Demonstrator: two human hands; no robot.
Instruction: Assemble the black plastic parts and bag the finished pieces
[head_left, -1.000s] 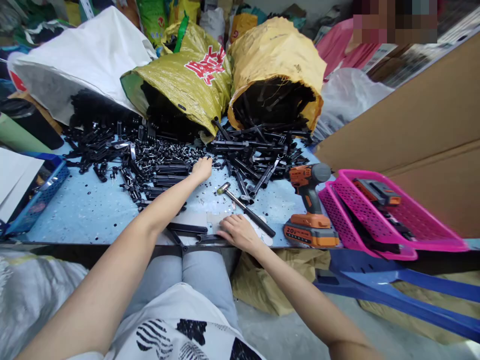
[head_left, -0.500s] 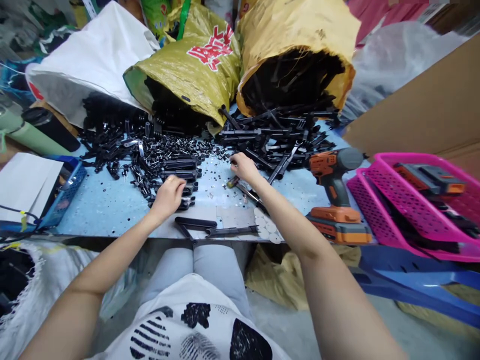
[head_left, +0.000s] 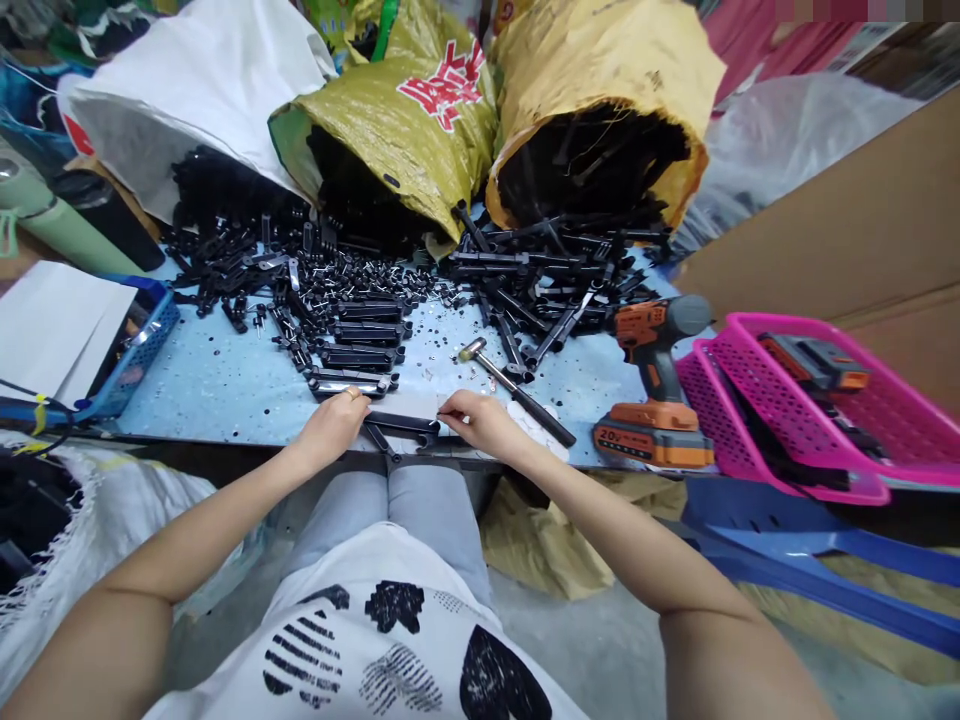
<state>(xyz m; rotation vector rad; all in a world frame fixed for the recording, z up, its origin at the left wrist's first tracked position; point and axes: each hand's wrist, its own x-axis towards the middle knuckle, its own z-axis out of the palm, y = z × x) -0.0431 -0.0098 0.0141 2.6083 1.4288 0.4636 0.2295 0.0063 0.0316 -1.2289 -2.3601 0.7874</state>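
My left hand (head_left: 336, 425) is closed, fingertips pressed together at the left end of a long black plastic bar (head_left: 405, 424) at the table's front edge. My right hand (head_left: 480, 422) pinches at the bar's right end. Whatever either pinch holds is too small or hidden to make out. A second black arm (head_left: 381, 440) lies angled under the bar. Just beyond my left hand, several black bar assemblies (head_left: 367, 332) lie in a stacked row. Beyond my right hand lies a hammer (head_left: 517, 390) with a metal head and dark handle.
Black parts spill from a white sack (head_left: 217, 90), an olive sack (head_left: 390, 130) and a yellow sack (head_left: 600, 70). A cordless drill (head_left: 656, 385) stands right, beside pink baskets (head_left: 795, 400). At left are a blue basket (head_left: 142, 350) with papers and a green bottle (head_left: 64, 225).
Both hands have moved from the parts piles to the ends of the black bar near the front edge. My right arm no longer covers the hammer. The view has shifted slightly.
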